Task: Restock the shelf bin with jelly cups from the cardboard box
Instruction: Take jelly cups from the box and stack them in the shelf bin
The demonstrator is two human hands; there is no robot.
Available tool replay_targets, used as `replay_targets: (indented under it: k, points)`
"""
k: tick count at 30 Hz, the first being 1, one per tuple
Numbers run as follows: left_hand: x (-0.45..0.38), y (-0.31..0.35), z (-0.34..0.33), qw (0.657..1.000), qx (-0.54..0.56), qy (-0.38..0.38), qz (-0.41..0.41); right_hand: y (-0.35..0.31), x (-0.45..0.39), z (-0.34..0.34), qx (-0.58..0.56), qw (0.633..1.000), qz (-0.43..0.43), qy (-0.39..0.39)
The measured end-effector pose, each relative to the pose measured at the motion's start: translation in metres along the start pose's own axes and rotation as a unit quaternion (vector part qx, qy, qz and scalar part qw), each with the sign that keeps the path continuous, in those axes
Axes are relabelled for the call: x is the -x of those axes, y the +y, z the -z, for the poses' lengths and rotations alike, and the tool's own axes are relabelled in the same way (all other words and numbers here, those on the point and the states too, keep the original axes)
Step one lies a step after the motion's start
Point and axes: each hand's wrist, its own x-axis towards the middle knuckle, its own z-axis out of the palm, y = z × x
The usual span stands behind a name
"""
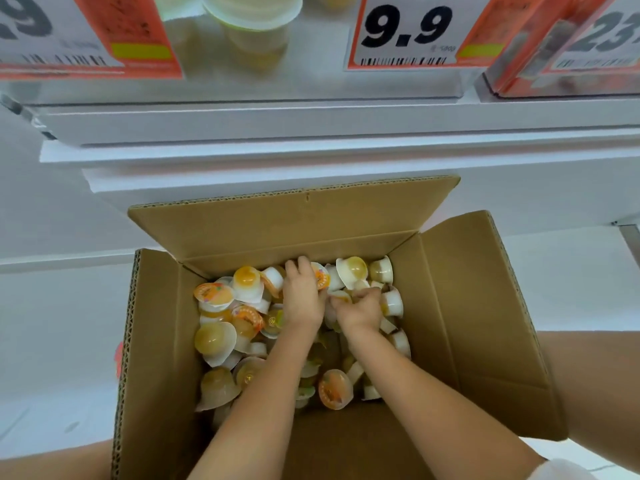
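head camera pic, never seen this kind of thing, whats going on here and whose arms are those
There is no machine here. The single picture comes from a camera worn on a person's head, looking forward and down, so the two bare arms are that person's own.

Both hands are down in an open cardboard box full of loose jelly cups. The left hand has its fingers curled over a cup with an orange lid. The right hand is curled among the cups beside it and seems to have a grip on one, though the cup itself is mostly hidden.

Above the box are white shelves. At the top edge is a price tag reading 9.9, with bigger pale cups next to it, blurred.
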Motion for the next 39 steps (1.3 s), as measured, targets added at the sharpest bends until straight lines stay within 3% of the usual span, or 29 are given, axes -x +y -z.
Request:
replay_targets:
  k: [5,8,10,13,18,26,33,37,39]
  points:
    - [0.016,-0.001,0.044,0.994,0.109,0.003,-0.001,-0.028,0.014,0.025,-0.019,0.999,-0.020,-0.022]
    - [0.034,-0.001,0.087,0.990,0.142,-0.001,-0.024,-0.079,0.038,0.062,-0.097,0.967,-0.112,-0.208]
    - [0.047,0.001,0.118,0.983,0.182,0.006,-0.033,-0.116,0.057,0.086,-0.054,0.947,-0.076,-0.307]
    - [0.068,0.007,0.161,0.960,0.273,0.029,-0.050,-0.152,0.096,0.107,0.018,0.928,0.071,-0.366]
    - [0.110,0.042,0.205,0.926,0.353,0.087,-0.098,-0.162,0.155,0.126,0.021,0.899,0.239,-0.366]
    - [0.169,0.089,0.241,0.887,0.403,0.152,-0.168,-0.157,0.212,0.183,-0.057,0.862,0.318,-0.391]
    - [0.180,0.104,0.256,0.885,0.368,0.210,-0.194,-0.165,0.235,0.198,-0.019,0.843,0.365,-0.395]
    - [0.168,0.106,0.270,0.904,0.255,0.226,-0.258,-0.182,0.237,0.200,0.025,0.853,0.404,-0.329]
    - [0.162,0.111,0.281,0.897,0.214,0.230,-0.311,-0.194,0.237,0.204,0.029,0.847,0.405,-0.343]
